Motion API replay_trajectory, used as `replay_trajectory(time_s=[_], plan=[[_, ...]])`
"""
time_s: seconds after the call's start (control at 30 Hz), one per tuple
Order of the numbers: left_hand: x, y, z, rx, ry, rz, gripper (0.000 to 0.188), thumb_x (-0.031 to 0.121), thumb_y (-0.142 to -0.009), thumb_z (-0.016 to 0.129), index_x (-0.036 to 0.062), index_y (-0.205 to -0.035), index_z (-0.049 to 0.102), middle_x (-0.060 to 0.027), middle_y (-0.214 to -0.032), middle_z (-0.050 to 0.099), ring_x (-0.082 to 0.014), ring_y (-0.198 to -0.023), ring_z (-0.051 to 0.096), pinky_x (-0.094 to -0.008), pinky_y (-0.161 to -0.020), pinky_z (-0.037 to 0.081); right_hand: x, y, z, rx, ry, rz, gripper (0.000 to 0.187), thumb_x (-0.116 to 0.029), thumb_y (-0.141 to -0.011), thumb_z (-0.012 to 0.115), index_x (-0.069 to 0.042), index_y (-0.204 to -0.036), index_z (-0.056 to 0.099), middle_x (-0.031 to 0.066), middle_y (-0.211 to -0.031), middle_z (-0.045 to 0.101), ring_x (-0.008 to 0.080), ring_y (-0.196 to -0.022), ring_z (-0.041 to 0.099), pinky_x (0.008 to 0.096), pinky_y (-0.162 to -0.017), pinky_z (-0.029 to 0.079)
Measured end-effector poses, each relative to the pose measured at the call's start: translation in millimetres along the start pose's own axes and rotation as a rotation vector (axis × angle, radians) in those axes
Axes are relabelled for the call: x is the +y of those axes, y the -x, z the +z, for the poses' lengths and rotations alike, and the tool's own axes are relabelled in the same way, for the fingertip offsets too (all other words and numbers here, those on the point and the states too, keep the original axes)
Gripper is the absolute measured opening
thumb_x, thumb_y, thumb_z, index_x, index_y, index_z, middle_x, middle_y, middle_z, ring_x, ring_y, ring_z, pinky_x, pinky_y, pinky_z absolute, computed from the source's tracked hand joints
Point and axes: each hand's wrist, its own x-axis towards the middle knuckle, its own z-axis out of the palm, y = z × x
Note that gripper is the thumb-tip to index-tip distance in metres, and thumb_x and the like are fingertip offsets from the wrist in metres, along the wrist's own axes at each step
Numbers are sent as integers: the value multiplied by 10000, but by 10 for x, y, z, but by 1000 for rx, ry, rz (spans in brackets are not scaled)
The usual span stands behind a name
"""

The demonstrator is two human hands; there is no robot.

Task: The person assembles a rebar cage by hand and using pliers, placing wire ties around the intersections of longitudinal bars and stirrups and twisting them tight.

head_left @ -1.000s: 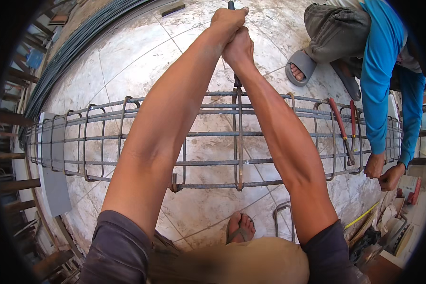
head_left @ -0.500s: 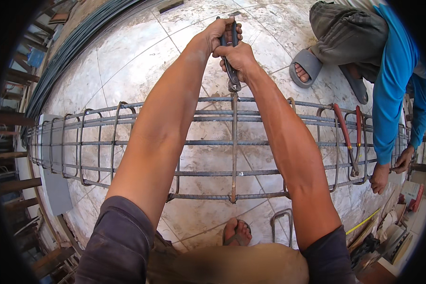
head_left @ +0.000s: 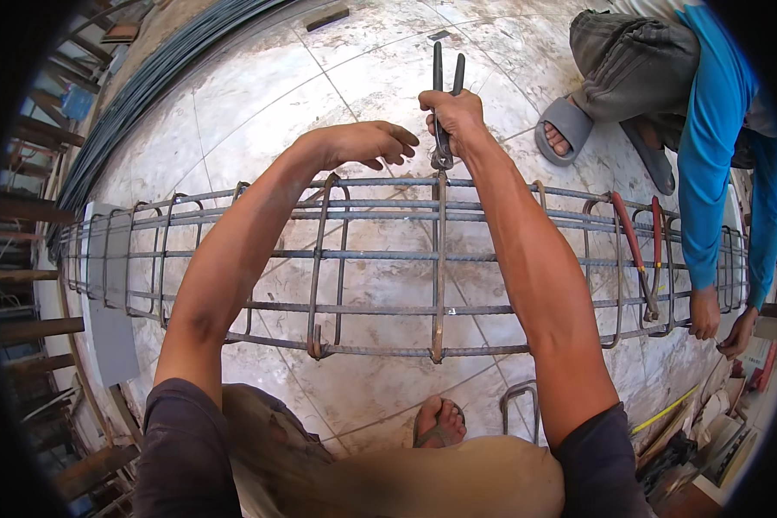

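Note:
A pair of black-handled pincers (head_left: 438, 69) is in my right hand (head_left: 462, 119), its handles pointing away from me and somewhat apart. Its jaws rest at the far top edge of a steel rebar cage (head_left: 388, 255), where a rusty stirrup (head_left: 440, 276) crosses the long bars. Whether the jaws grip a tie wire there is too small to tell. My left hand (head_left: 363, 145) hovers empty to the left of the pincers, fingers loosely spread, above the cage's far bars. Red-handled pincers (head_left: 628, 231) hang over the cage on the right.
A co-worker in blue sleeves (head_left: 704, 173) crouches at right, hands (head_left: 704, 312) by the cage's end. Long bars (head_left: 151, 99) lie bundled at far left. A grey block (head_left: 114, 350) supports the left end. A loose stirrup (head_left: 508, 413) lies near my foot. Scraps (head_left: 708, 440) pile up lower right.
My left hand has let go of the pincers' handles and moved left and nearer. My right hand keeps hold of the pincers, whose handles now show apart. The co-worker's hands have shifted slightly.

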Motion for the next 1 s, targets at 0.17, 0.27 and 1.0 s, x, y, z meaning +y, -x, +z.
replay_trajectory(time_s=[0.17,0.27,1.0], plan=[[-36,32,127,-312,241,105,801,154,-855,587,28,-1620,385,-156,-1616,476,-274,-1507,440,-395,-1227,370,-59,82,37,108,75,-54,239,-79,-758,796,88,-804,630,143,-654,655,174,-483,610,340,-411,467],[47,-17,150,-330,76,109,788,114,-865,651,22,-1608,404,-143,-1597,503,-271,-1512,429,-387,-1253,337,-113,107,39,69,135,-59,283,-72,-759,807,54,-888,588,96,-644,619,155,-455,568,311,-390,454],[809,-291,-262,991,326,273,1184,493,-800,856,-83,-1584,180,-377,-1399,510,-399,-1274,618,-441,-1016,561,-300,496,289,223,653,-509,453,-213,-782,815,70,-1037,570,277,-878,724,427,-838,744,499,-780,586]])
